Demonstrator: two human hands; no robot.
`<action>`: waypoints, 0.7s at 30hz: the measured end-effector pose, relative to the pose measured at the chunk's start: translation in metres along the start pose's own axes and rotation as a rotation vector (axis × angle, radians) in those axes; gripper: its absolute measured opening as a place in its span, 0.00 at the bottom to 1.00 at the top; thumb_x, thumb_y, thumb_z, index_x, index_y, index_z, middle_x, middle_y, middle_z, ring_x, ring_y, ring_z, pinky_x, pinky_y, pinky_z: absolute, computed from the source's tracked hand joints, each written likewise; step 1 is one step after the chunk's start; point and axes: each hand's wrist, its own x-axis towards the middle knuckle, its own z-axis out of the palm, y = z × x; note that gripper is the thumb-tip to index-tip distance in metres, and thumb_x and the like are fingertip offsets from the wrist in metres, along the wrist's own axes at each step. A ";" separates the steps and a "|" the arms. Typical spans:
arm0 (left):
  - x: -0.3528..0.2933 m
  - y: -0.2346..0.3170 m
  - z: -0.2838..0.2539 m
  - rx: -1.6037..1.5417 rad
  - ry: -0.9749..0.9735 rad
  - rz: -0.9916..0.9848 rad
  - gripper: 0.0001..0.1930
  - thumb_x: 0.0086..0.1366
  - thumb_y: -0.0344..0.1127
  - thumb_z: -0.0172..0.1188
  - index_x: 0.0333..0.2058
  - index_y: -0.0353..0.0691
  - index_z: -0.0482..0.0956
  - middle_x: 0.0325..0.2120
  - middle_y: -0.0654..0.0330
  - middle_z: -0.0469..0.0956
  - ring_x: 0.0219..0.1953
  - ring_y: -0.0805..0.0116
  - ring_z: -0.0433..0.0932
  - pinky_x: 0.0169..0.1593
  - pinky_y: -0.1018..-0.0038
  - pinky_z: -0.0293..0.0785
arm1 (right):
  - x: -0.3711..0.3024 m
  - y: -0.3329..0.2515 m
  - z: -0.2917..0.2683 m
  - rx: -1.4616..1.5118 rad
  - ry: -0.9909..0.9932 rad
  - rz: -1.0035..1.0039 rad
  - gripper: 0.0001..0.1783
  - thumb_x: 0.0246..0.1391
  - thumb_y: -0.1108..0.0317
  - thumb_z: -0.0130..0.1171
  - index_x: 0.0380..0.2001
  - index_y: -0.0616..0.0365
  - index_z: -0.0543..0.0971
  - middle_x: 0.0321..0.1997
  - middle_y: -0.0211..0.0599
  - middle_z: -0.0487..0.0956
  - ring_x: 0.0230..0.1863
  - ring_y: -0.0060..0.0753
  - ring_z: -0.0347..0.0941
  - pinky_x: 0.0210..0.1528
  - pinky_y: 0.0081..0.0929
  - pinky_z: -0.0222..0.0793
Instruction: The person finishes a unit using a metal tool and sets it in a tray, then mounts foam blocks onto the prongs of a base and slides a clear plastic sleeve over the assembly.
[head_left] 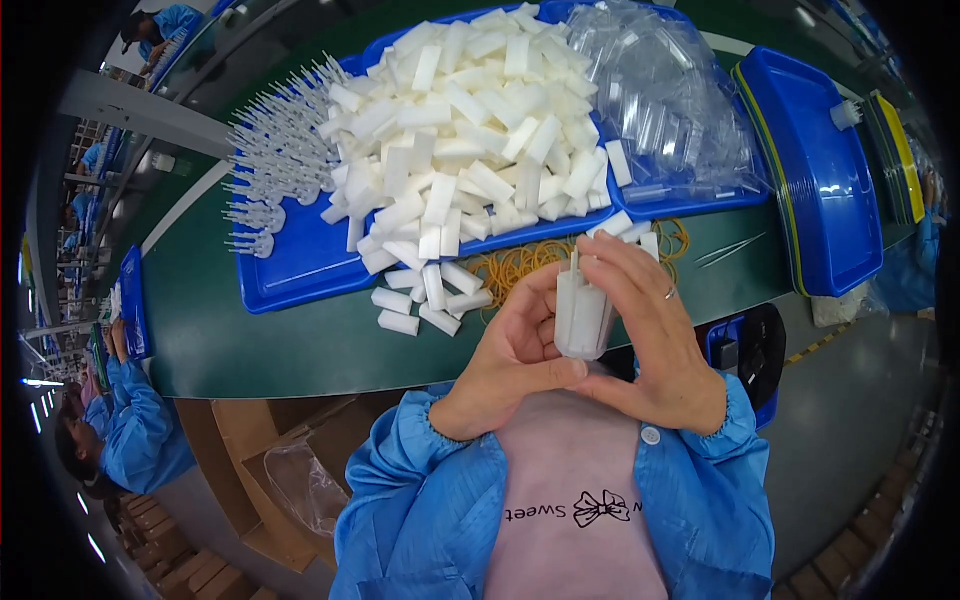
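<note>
Gripping a bundle of white foam sticks (583, 312) upright, the left hand (512, 362) and right hand (655, 335) fingers (628, 262) close around it; rubber bands (520, 262) lie on the green surface (280, 345) just beyond the fingers.

Factory assembly line, prob. small plastic parts: long green tabletop (300, 330) w/ blue trays (300, 270) heaped w/ white foam blocks (470, 120), clear pieces (660, 100) far right. Co-workers in blue smocks (135, 430) at left, cardboard boxes (270, 450) on floor nearby.
</note>
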 end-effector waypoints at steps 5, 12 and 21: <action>0.004 -0.005 -0.002 -0.074 0.001 -0.072 0.42 0.53 0.24 0.65 0.64 0.41 0.51 0.56 0.58 0.62 0.58 0.66 0.65 0.60 0.69 0.63 | 0.000 0.008 0.005 -0.029 0.073 0.029 0.43 0.29 0.67 0.72 0.55 0.57 0.67 0.63 0.48 0.63 0.64 0.56 0.57 0.62 0.48 0.54; 0.003 -0.014 -0.011 -0.184 -0.079 -0.159 0.40 0.54 0.32 0.66 0.63 0.42 0.54 0.56 0.62 0.62 0.57 0.69 0.64 0.60 0.70 0.60 | 0.001 0.012 0.002 -0.091 0.021 -0.017 0.39 0.29 0.67 0.71 0.51 0.55 0.70 0.63 0.46 0.63 0.66 0.54 0.56 0.63 0.49 0.53; 0.001 -0.013 -0.012 -0.115 -0.015 -0.098 0.34 0.58 0.32 0.63 0.61 0.39 0.57 0.56 0.60 0.65 0.59 0.69 0.64 0.62 0.70 0.60 | -0.003 0.022 -0.001 0.189 -0.015 0.000 0.48 0.32 0.61 0.72 0.60 0.57 0.65 0.64 0.48 0.61 0.68 0.53 0.53 0.64 0.47 0.52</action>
